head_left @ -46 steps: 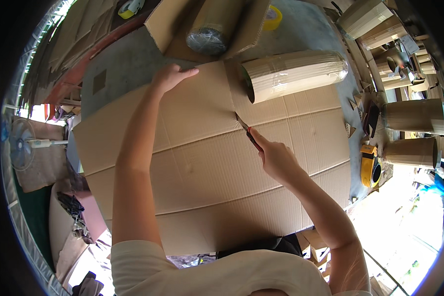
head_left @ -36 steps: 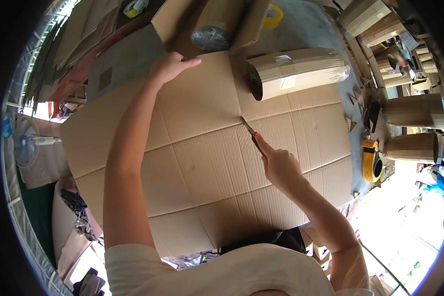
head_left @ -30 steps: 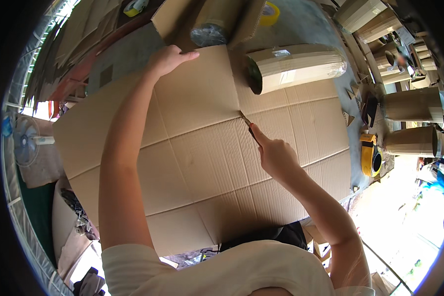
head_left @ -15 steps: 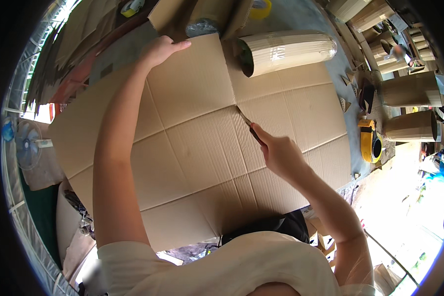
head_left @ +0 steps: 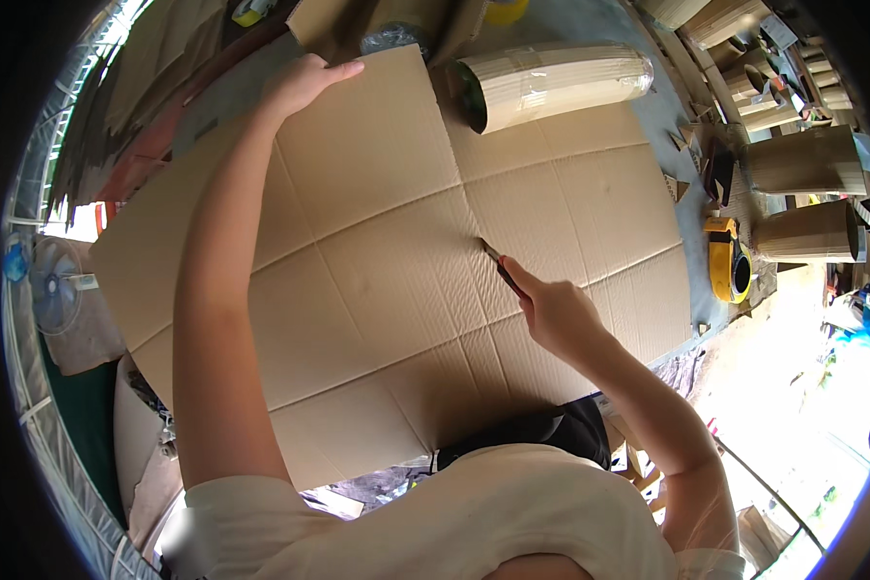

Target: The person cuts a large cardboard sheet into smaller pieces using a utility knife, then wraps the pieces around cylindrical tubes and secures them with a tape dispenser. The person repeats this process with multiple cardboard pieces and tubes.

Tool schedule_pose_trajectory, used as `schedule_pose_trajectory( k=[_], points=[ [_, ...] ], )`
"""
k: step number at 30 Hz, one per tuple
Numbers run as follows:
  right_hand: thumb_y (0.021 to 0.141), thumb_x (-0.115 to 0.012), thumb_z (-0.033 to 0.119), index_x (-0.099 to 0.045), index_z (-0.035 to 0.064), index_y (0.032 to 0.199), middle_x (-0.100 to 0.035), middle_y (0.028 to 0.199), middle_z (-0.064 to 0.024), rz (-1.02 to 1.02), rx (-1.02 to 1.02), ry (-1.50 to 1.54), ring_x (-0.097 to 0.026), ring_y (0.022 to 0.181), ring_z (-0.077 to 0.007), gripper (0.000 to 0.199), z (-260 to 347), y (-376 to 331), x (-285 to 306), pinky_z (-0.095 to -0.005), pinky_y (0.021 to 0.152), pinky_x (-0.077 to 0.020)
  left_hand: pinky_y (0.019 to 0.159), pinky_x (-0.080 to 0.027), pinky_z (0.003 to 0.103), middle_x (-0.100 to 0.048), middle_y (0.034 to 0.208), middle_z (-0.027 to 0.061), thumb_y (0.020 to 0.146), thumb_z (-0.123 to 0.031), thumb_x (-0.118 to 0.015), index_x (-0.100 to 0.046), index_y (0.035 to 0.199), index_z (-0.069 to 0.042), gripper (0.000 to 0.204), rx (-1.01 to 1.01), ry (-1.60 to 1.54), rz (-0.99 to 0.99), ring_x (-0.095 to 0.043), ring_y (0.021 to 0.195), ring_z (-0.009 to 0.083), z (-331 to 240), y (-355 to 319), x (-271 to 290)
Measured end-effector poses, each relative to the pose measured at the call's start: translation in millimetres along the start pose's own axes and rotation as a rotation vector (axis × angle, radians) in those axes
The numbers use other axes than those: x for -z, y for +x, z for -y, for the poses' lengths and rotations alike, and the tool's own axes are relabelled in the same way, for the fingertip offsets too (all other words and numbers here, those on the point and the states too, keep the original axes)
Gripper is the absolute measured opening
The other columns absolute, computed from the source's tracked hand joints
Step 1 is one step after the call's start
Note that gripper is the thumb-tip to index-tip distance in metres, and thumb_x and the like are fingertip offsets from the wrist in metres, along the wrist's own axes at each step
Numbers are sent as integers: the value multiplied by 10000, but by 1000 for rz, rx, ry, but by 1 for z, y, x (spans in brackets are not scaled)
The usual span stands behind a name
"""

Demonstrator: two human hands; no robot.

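A large creased sheet of brown cardboard (head_left: pixel 377 290) lies in front of me, its near edge close to my body. At its far edge, my left hand (head_left: pixel 307 85) grips a flap, thumb on top and fingers mostly hidden beyond the edge. My right hand (head_left: pixel 565 314) is wrapped round the dark handle of a knife (head_left: pixel 506 274). The blade points away from me, its tip at the cardboard along a crease, nearer to me than the inner end of the slit beside the flap. Whether the blade has gone through cannot be seen.
A taped cardboard tube (head_left: pixel 556 85) lies across the sheet's far right part. To the right sit a yellow tape dispenser (head_left: pixel 728 261) and more cardboard tubes (head_left: pixel 807 232). Stacked cardboard (head_left: pixel 155 77) stands far left, above a fan (head_left: pixel 58 280).
The knife tip has moved from the slit's inner end toward me along the crease, with my right hand. In the view, the sheet, tube and left hand sit slightly higher.
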State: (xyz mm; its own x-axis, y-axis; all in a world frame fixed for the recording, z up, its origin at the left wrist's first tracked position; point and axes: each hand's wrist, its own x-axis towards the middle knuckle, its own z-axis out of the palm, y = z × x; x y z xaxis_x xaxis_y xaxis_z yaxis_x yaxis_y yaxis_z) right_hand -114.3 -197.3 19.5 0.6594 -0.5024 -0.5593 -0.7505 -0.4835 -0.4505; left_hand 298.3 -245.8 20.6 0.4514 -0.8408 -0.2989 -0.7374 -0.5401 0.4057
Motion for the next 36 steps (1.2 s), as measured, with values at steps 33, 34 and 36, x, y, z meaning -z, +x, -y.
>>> schedule_pose_trajectory(
  k=[33,34,36],
  points=[
    [748,-526,72,-182,182,1393,-585,674,-149,330,-211,-142,-611,572,-266,739,-22,-149,-66,-366,508,-498,671,-432,266,-620,740,37,798,-537,-532,-651,796,25,574,-54,-74,88,-564,679,113,2,-3,13],
    [748,-530,73,-189,158,1390,-588,683,-149,341,-202,-174,-613,577,-261,732,-16,-145,-60,-352,504,-497,705,-430,270,-624,765,49,790,-550,-534,-652,832,26,589,-97,-13,19,-572,713,127,1,-8,12],
    [750,-529,73,-198,144,1387,-590,677,-140,318,-198,-196,-612,574,-256,721,-14,-146,-58,-343,504,-497,766,-414,268,-638,832,82,782,-558,-530,-646,881,39,617,-85,-54,73,-581,788,157,1,-3,14]
  ],
)
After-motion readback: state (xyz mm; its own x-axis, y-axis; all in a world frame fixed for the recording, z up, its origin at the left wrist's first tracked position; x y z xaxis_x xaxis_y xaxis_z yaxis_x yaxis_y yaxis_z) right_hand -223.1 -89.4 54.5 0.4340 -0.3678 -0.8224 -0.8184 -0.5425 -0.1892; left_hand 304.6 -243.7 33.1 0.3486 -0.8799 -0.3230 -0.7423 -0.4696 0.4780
